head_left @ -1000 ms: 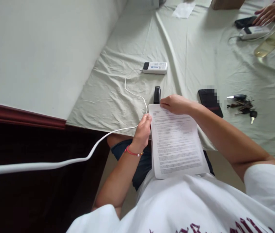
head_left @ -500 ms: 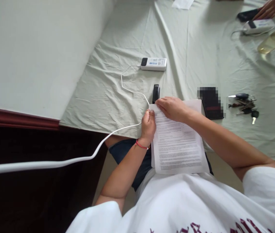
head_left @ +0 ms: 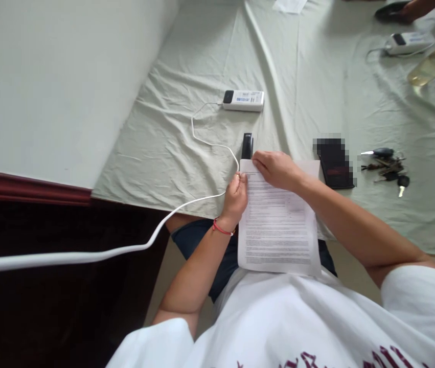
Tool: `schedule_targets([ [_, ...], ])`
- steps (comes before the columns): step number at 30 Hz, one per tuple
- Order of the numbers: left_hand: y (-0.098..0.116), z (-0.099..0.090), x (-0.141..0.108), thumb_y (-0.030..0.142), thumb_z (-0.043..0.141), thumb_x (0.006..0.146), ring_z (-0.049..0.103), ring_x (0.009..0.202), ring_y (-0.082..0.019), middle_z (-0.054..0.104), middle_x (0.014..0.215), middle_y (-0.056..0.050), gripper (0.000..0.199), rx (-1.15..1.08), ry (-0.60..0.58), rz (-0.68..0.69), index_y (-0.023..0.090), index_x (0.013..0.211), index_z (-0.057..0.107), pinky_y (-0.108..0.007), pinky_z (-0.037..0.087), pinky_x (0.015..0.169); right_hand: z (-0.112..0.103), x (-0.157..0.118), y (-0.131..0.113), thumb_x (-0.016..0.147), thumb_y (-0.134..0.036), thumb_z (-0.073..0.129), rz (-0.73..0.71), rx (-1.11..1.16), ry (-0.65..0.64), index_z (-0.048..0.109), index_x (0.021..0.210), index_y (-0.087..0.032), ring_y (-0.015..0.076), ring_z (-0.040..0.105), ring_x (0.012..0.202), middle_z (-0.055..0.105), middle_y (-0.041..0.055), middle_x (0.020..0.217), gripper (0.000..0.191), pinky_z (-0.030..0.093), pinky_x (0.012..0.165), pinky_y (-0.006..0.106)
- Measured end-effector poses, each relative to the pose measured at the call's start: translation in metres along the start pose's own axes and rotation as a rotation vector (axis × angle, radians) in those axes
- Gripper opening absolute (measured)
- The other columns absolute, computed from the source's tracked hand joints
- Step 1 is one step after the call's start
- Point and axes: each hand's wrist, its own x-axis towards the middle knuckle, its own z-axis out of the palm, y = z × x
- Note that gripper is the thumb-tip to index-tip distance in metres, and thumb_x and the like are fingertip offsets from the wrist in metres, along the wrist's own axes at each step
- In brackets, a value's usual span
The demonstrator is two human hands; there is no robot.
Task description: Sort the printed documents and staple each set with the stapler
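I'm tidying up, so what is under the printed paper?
The tablecloth shows around the top of the paper and dark blue shorts beside its lower part; whatever it covers directly is hidden.

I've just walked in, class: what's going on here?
The left hand grips printed paper by its left edge, near the top, while the right hand is at the top edge. The paper reaches from the cloth-covered table towards the white shirt. A black, stapler-like object lies beyond it; a flat dark object and keys lie rightward. Another person's arm shows at far right.
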Motion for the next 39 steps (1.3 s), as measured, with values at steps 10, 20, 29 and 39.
schedule_targets([
  [10, 0.0, -0.013, -0.015, 0.057, 0.066, 0.097, 0.064, 0.087, -0.019, 0.069, 0.086, -0.002, 0.037, -0.033, -0.096, -0.073, 0.021, 0.094, 0.071, -0.029, 0.05, 0.084, 0.0, 0.004, 0.001, 0.107, -0.034, 0.032, 0.071, 0.023, -0.006, 0.064, 0.104, -0.02, 0.0229, 0.066, 0.089, 0.076, 0.01, 0.104, 0.035, 0.037, 0.072, 0.033],
  [20, -0.004, -0.022, -0.032, 0.053, 0.073, 0.09, 0.065, 0.077, -0.018, 0.068, 0.077, -0.001, 0.036, -0.06, -0.139, -0.29, 0.018, 0.084, 0.066, -0.031, 0.052, 0.078, 0.02, 0.012, 0.009, 0.104, -0.034, 0.04, 0.149, 0.034, -0.109, 0.072, 0.101, -0.019, 0.023, 0.067, 0.092, 0.078, 0.0098, 0.106, 0.035, 0.036, 0.069, 0.032],
  [29, -0.007, -0.022, -0.016, 0.047, 0.085, 0.077, 0.066, 0.073, -0.018, 0.069, 0.07, -0.001, 0.036, -0.151, -0.111, -0.465, 0.016, 0.075, 0.067, -0.031, 0.053, 0.075, 0.026, 0.028, 0.016, 0.101, -0.035, 0.045, 0.215, 0.023, -0.156, 0.078, 0.107, -0.02, 0.0241, 0.069, 0.092, 0.079, 0.011, 0.105, 0.038, 0.037, 0.067, 0.031],
  [39, -0.007, -0.023, -0.019, 0.045, 0.086, 0.073, 0.068, 0.071, -0.018, 0.074, 0.075, -0.003, 0.034, -0.17, -0.108, -0.447, 0.015, 0.078, 0.07, -0.03, 0.055, 0.07, 0.024, 0.036, 0.021, 0.1, -0.035, 0.046, 0.267, 0.015, -0.14, 0.079, 0.104, -0.019, 0.0256, 0.07, 0.091, 0.078, 0.013, 0.106, 0.037, 0.044, 0.07, 0.033],
])
